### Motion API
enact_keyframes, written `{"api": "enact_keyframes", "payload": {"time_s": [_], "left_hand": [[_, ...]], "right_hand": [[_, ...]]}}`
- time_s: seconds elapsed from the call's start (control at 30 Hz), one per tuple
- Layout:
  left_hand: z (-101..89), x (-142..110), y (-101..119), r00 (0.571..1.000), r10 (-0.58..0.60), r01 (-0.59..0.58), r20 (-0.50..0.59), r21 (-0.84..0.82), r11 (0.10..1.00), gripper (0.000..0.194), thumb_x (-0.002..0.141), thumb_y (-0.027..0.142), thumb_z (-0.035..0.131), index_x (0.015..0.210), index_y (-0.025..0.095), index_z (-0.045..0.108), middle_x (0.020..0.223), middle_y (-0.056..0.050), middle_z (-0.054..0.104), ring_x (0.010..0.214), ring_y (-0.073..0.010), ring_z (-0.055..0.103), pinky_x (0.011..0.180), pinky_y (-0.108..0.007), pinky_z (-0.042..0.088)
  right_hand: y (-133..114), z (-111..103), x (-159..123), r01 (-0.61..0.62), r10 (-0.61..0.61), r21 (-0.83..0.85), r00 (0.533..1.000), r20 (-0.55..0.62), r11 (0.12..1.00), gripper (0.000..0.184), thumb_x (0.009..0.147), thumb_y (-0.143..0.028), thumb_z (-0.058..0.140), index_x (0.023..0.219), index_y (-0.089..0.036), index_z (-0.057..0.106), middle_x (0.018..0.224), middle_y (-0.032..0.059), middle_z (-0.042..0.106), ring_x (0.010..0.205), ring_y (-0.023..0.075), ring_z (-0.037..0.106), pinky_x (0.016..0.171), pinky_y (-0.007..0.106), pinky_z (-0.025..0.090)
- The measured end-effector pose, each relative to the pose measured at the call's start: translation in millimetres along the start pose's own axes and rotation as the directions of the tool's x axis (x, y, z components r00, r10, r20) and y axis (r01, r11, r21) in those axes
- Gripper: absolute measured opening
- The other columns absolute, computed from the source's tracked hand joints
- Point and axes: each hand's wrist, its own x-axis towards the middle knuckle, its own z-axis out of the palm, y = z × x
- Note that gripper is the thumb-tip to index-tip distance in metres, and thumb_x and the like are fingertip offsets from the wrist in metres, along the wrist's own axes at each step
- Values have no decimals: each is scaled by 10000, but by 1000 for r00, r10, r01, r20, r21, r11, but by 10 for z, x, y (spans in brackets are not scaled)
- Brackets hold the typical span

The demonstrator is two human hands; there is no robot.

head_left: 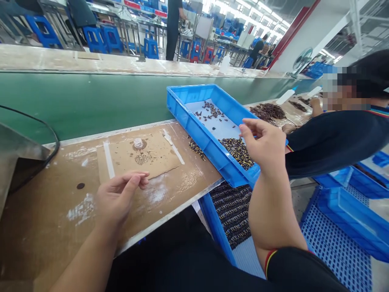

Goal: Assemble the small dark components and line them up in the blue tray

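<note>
My left hand (117,198) hovers over the near part of the workbench, thumb and fingertips pressed together in a pinch. Whatever may be between them is too small to make out. Raised above the right side of a blue plastic bin (199,136) is my right hand (266,144), with its fingers curled and the thumb close to the fingertips. Anything in that grasp is hidden. Small dark parts with yellow bits (237,152) are heaped in the bin's near end; others lie scattered farther back. A cardboard sheet (159,160) taped to the bench bears a small clear piece (138,143).
Below the bench edge, another blue bin (217,227) holds rows of dark parts. A dark round disc (80,186) lies at left, near a black cable (56,142). A co-worker's sleeve (334,142) is close at right, beside brown piles (267,111). A green partition (106,99) stands behind.
</note>
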Motion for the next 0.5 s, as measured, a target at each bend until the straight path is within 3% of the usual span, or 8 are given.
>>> {"api": "enact_keyframes", "payload": {"time_s": [0.1, 0.17, 0.23, 0.33, 0.4, 0.5], "left_hand": [[2, 4, -3, 998, 48, -51, 42, 59, 997, 196, 938, 366, 746, 883, 190, 810, 899, -72, 787, 808, -182, 726, 719, -286, 594], [4, 23, -6, 992, 106, -116, 74, 145, 983, 147, 946, 319, 736, 895, 205, 814, 897, -54, 790, 856, -180, 739, 775, -279, 601], [-2, 23, 23, 973, 194, -219, 126, 234, 947, 98, 943, 265, 731, 913, 218, 812, 918, -39, 800, 879, -172, 751, 828, -276, 601], [-55, -133, 167, 902, 339, -412, 269, 297, 861, 105, 913, 159, 734, 958, 228, 800, 959, -24, 811, 898, -160, 766, 861, -261, 597], [-137, -396, 301, 855, 394, -489, 338, 273, 828, 170, 888, 96, 728, 988, 222, 785, 975, -29, 810, 905, -159, 769, 850, -252, 602], [-343, -970, 443, 866, 379, -461, 325, 229, 857, 247, 879, 45, 694, 1046, 214, 760, 959, -46, 800, 879, -161, 763, 811, -257, 608]], "right_hand": [[-88, 179, -284, -13, -5, 76, 971, 239, 997, 336, 1001, -429, 632, 1200, -201, 776, 926, 72, 814, 788, 215, 774, 779, 360, 617], [-127, 471, -431, 7, -13, 15, 902, 432, 1000, 309, 1021, -379, 598, 1214, -212, 772, 913, 60, 816, 811, 217, 776, 822, 353, 603], [-135, 819, -513, 90, 13, -155, 827, 563, 984, 310, 1022, -302, 578, 1262, -210, 752, 1016, 84, 818, 955, 247, 776, 917, 362, 575], [-114, 1258, -534, 170, 127, -399, 777, 617, 901, 362, 1011, -250, 562, 1342, -193, 698, 1262, 147, 761, 1149, 284, 733, 987, 364, 537], [-92, 1434, -518, 174, 182, -469, 765, 618, 866, 340, 1001, -253, 563, 1292, -171, 717, 1276, 177, 749, 1159, 307, 730, 975, 374, 537], [-37, 1562, -507, 177, 194, -478, 753, 628, 860, 326, 1008, -265, 517, 1182, -135, 760, 1150, 212, 780, 1096, 350, 750, 923, 420, 548]]}}
